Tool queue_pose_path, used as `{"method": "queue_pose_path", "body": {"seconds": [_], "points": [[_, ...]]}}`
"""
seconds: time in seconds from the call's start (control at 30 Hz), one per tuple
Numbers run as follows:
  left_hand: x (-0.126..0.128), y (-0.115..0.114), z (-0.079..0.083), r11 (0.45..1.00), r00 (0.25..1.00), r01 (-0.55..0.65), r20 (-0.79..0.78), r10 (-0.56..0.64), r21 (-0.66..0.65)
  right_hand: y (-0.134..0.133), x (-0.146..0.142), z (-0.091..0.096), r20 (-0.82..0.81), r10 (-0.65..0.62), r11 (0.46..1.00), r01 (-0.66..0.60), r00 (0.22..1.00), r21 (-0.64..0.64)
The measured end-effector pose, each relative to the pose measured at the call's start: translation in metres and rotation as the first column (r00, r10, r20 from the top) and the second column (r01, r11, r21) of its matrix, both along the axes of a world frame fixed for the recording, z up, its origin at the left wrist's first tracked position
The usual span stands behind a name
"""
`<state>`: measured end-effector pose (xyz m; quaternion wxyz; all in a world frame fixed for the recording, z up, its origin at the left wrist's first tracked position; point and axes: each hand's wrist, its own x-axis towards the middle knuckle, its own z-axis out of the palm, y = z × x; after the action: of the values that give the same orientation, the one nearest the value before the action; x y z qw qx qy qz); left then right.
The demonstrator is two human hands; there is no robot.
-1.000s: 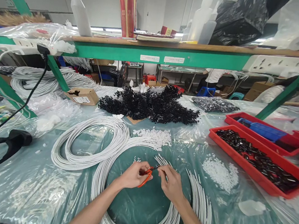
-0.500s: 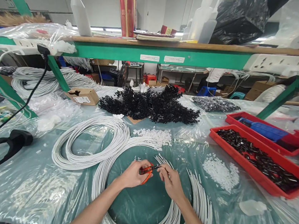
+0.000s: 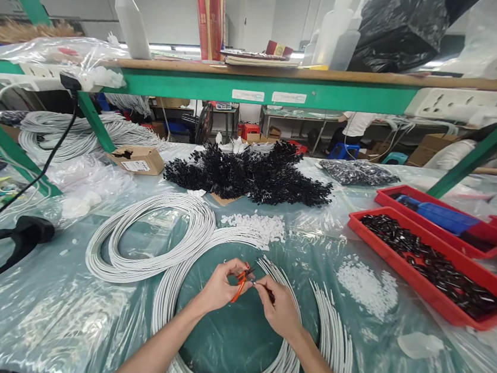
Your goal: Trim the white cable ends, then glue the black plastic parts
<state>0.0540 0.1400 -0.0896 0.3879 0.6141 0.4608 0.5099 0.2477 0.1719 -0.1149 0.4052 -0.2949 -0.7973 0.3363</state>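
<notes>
Orange-handled scissors (image 3: 241, 282) are gripped in my left hand (image 3: 219, 285), above the middle of a large coil of white cable (image 3: 168, 297). Their dark blades point up and to the right. Close by on the right, my right hand (image 3: 279, 310) is closed in a pinch on a small dark piece (image 3: 270, 297), with a light tip at the fingertips near the blades. The fingers hide most of that piece. Loose cable ends (image 3: 275, 270) of the coil lie just behind my right hand.
A second white cable coil (image 3: 110, 254) lies left. Behind are white bits (image 3: 266, 227) and a heap of black-tipped parts (image 3: 250, 172). Red trays (image 3: 427, 273) with dark parts, a white pile (image 3: 367, 287) and a small bottle (image 3: 419, 345) stand right. A green shelf frame (image 3: 188, 84) spans above.
The scissors have turned in my left hand, their blades now angled more upward. My right hand has shifted slightly left and down, its fingertips now below the blades.
</notes>
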Motion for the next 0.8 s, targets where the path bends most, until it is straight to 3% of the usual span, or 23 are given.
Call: {"method": "queue_pose_path", "body": {"seconds": [0.33, 0.43, 0.57, 0.7, 0.8], "points": [[0.001, -0.002, 0.001, 1.0, 1.0, 0.014, 0.005, -0.014, 0.013, -0.001, 0.001, 0.001, -0.006, 0.049, 0.994, -0.049, 0.999, -0.093], [0.001, -0.003, 0.004, 0.994, 0.989, 0.093, 0.12, -0.085, -0.06, -0.002, 0.002, 0.004, -0.046, 0.132, 0.975, -0.138, 0.99, -0.173], [0.002, -0.004, 0.01, 0.95, 0.906, 0.292, 0.352, -0.237, -0.114, -0.001, 0.002, 0.006, -0.125, 0.266, 0.907, -0.292, 0.956, -0.303], [0.005, -0.004, 0.014, 0.94, 0.872, 0.313, 0.432, -0.229, -0.133, 0.0, 0.001, 0.006, -0.181, 0.32, 0.856, -0.365, 0.93, -0.366], [0.004, -0.003, 0.013, 0.945, 0.874, 0.297, 0.437, -0.211, -0.138, -0.001, 0.0, 0.008, -0.187, 0.287, 0.869, -0.337, 0.94, -0.361]]}}
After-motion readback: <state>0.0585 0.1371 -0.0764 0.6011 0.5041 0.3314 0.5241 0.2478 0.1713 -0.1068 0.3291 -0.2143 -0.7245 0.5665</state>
